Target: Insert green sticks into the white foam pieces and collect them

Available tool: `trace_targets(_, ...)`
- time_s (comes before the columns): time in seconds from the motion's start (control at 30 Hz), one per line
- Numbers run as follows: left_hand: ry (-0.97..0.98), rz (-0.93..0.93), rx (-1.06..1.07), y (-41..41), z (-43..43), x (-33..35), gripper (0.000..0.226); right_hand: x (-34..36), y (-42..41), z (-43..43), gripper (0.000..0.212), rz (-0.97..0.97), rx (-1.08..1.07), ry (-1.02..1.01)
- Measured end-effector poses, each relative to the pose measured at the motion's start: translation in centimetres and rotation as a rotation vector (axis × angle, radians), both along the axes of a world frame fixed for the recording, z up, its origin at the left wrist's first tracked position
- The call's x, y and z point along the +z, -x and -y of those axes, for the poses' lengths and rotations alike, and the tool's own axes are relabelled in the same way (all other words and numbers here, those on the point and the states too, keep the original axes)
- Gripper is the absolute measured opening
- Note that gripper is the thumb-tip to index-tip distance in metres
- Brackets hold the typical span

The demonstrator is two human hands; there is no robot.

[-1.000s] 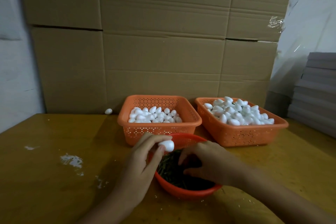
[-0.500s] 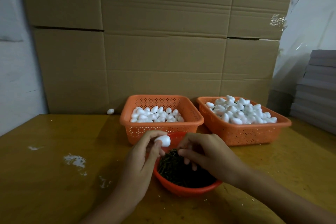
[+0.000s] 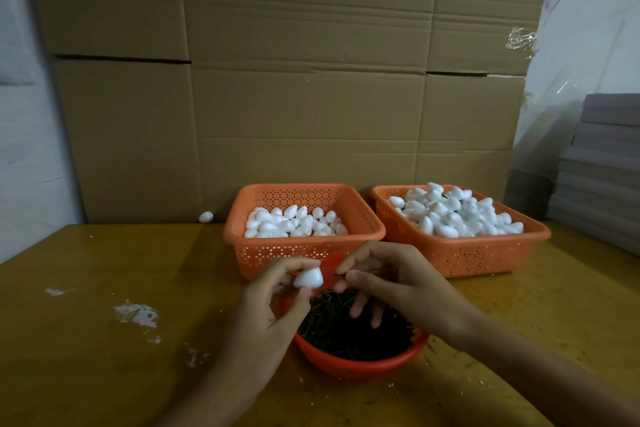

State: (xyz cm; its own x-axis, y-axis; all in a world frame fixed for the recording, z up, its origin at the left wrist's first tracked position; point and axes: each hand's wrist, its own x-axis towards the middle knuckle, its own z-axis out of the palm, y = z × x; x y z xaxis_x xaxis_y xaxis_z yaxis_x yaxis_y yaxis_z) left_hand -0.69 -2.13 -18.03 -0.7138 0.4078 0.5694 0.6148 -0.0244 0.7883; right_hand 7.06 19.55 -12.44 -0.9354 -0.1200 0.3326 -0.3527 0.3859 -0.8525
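Note:
My left hand (image 3: pixel 273 308) pinches a white egg-shaped foam piece (image 3: pixel 308 278) between thumb and fingers, above the near rim of a round red bowl (image 3: pixel 360 362) full of dark green sticks (image 3: pixel 349 329). My right hand (image 3: pixel 388 282) pinches one thin green stick (image 3: pixel 341 274), whose tip points left at the foam piece, a short gap away. Behind the bowl stand two orange perforated baskets: the left basket (image 3: pixel 304 250) holds plain foam pieces, and the right basket (image 3: pixel 464 255) holds a higher heap of foam pieces.
A lone foam piece (image 3: pixel 205 217) lies at the table's back edge by stacked cardboard boxes (image 3: pixel 294 80). White crumbs (image 3: pixel 136 314) are scattered on the yellow-brown table (image 3: pixel 104 357) at the left. A grey stack of sheets (image 3: pixel 602 166) rises at the right.
My right hand has lifted out of the bowl with a green stick and moved toward the foam piece. My left hand stayed above the bowl's rim, foam piece still held.

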Motion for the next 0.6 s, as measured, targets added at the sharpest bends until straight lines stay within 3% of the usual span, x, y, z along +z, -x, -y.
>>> trace_targets(0.1,0.011,-0.012,0.001,-0.01,-0.1,0.09,0.024,0.19,-0.04,-0.18,0.017,0.044,0.023,0.04)
trace_targets(0.6,0.058,-0.036,-0.028,-0.27,-0.11,0.15,0.022,-0.42,0.04,-0.25,0.016,-0.026,-0.006,-0.003)
